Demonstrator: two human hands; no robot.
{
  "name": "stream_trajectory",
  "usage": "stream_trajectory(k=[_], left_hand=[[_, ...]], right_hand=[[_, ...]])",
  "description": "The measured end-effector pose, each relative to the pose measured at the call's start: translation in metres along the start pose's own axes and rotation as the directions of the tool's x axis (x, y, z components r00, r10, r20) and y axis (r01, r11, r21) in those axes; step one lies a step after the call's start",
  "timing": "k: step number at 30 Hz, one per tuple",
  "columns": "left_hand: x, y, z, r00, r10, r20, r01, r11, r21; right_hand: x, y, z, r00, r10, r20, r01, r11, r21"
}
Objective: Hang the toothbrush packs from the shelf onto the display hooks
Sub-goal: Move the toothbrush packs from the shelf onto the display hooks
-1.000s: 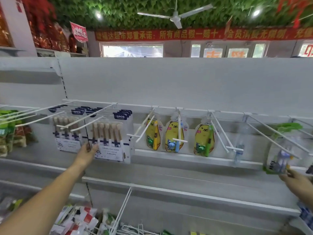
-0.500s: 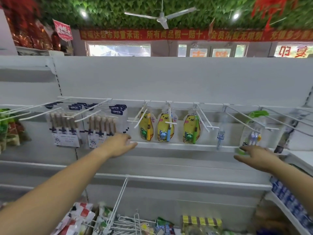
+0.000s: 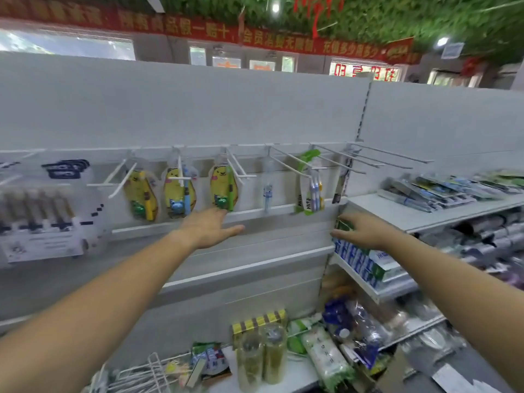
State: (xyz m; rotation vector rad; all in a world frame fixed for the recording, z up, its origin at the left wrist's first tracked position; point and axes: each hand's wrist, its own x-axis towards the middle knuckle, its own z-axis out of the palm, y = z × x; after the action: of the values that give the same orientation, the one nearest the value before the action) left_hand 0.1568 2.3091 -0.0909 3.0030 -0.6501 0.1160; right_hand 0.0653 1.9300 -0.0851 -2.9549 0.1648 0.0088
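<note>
White wire display hooks [image 3: 295, 163] jut out along the grey back panel [image 3: 198, 109], and both bare hands are up in front of it. Left hand [image 3: 211, 228] reaches forward, palm down, fingers spread loose and holding nothing, its fingertips just beneath the yellow cartoon-bear toothbrush pack with the green brush [image 3: 224, 188]. Two more yellow bear packs hang to the left of that one, each on its own hook: one with a blue brush [image 3: 178, 194], one with a yellow brush [image 3: 140, 195]. Further left, blurred, hang white multi-brush cards with dark labels [image 3: 51, 211]. Right hand [image 3: 364, 231] is out flat too, fingers open, empty, hovering over the blue-and-white toothpaste boxes [image 3: 360, 259] on a lower shelf; whether it touches them I cannot tell. Above it hangs a green-topped clear pack of three brushes [image 3: 310, 185]. Loose flat toothbrush packs [image 3: 442, 191] lie stacked on the white shelf [image 3: 397, 214] at upper right, well apart from both hands.
</note>
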Motion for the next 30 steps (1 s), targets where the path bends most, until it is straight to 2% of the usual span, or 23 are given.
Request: stream_trajectory(k=[7, 11, 17, 21, 24, 30], left_hand=[[0.039, 0.119, 0.020, 0.977, 0.211, 0.016, -0.211, 0.977, 0.010], [0.053, 0.201, 0.022, 0.952, 0.303, 0.030, -0.303, 0.953, -0.013], [0.084, 0.322, 0.024, 0.913, 0.397, 0.088, -0.400, 0.916, 0.020], [0.108, 0.404, 0.024, 0.907, 0.416, 0.073, -0.417, 0.909, 0.004], [0.123, 0.457, 0.020, 0.901, 0.431, 0.057, -0.431, 0.902, -0.005], [0.156, 0.526, 0.019, 0.895, 0.439, 0.080, -0.439, 0.898, -0.015]], right_hand=[[-0.059, 0.070, -0.016, 0.989, 0.144, -0.044, -0.148, 0.980, -0.136], [-0.089, 0.116, -0.033, 0.978, 0.198, -0.063, -0.205, 0.967, -0.148], [-0.132, 0.220, -0.057, 0.955, 0.291, -0.058, -0.296, 0.947, -0.124], [-0.150, 0.296, -0.076, 0.931, 0.359, -0.065, -0.365, 0.920, -0.144], [-0.151, 0.337, -0.088, 0.933, 0.351, -0.079, -0.359, 0.919, -0.160], [-0.137, 0.395, -0.104, 0.932, 0.349, -0.102, -0.360, 0.924, -0.130]])
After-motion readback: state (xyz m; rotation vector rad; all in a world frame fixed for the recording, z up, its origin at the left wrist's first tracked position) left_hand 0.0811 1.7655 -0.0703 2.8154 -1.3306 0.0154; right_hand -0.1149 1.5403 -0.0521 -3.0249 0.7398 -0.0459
